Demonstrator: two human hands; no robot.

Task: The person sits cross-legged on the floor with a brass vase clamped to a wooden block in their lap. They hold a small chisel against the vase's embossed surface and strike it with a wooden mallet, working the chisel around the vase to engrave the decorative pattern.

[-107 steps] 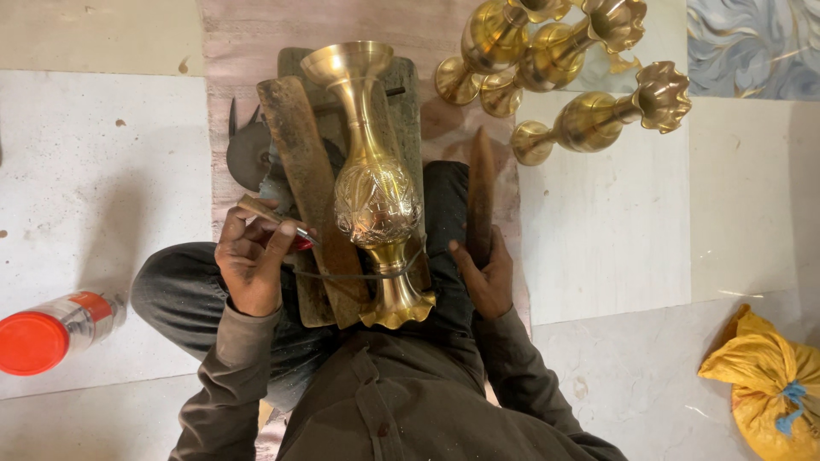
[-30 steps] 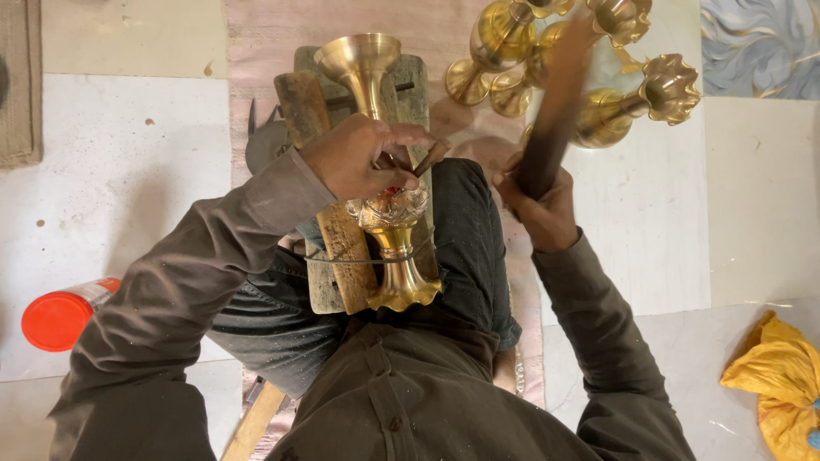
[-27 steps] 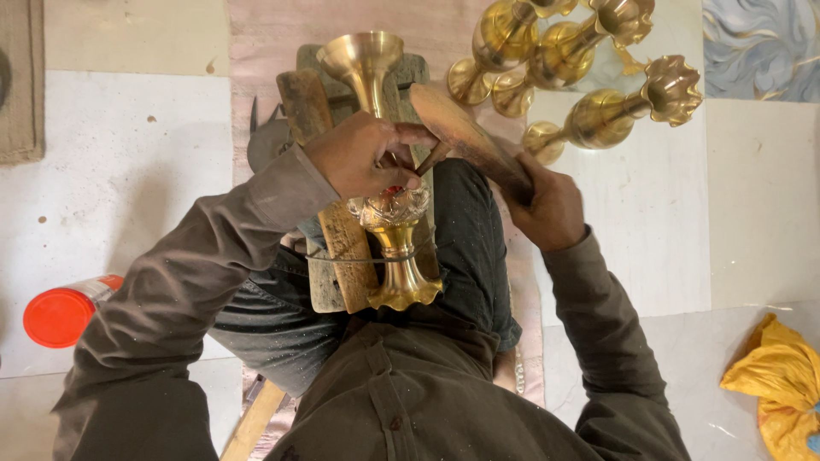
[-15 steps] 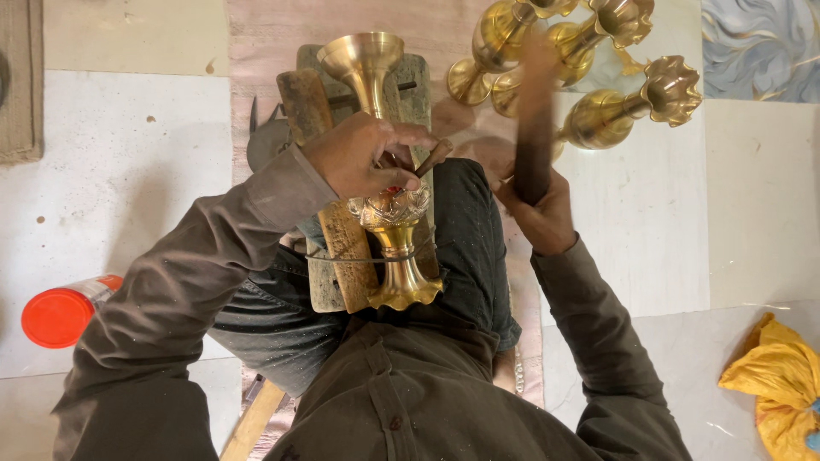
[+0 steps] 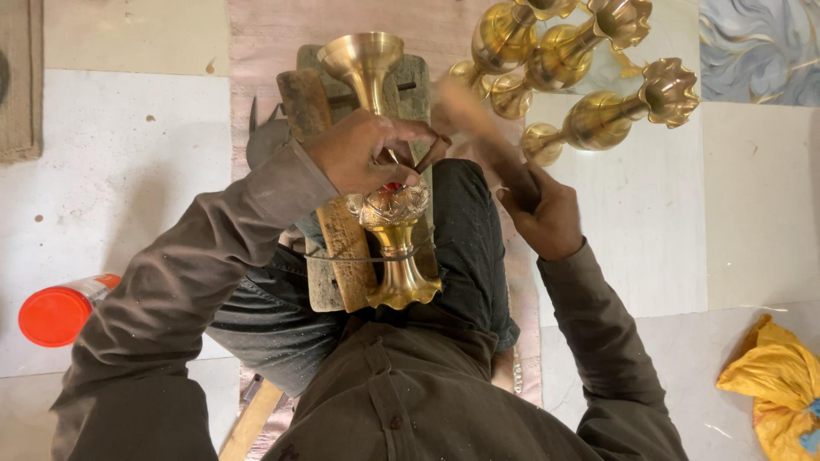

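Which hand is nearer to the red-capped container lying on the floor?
Left. The left hand rests on the brass vase, closer to the red-capped container; the right hand, gripping a wooden mallet, is farther away.

**Gold, grey and one red cap**

The brass vase [image 5: 386,183] on the lap shines yellow-gold, its belly worked with a raised floral pattern, a spot of red showing just under the left hand [image 5: 363,154]. At one o'clock from it, more brass vases [image 5: 589,77] glow the same gold, with scalloped rims. The wooden mallet [image 5: 478,128] in the right hand [image 5: 547,213] is pale brown. Sleeves and jacket are dull olive-brown, the trousers dark grey-blue. Floor tiles are off-white; at two o'clock one tile [image 5: 760,47] carries blue-grey swirls. At nine o'clock lies a bottle with an orange-red cap [image 5: 55,314]; at four o'clock, a yellow bag [image 5: 777,388].
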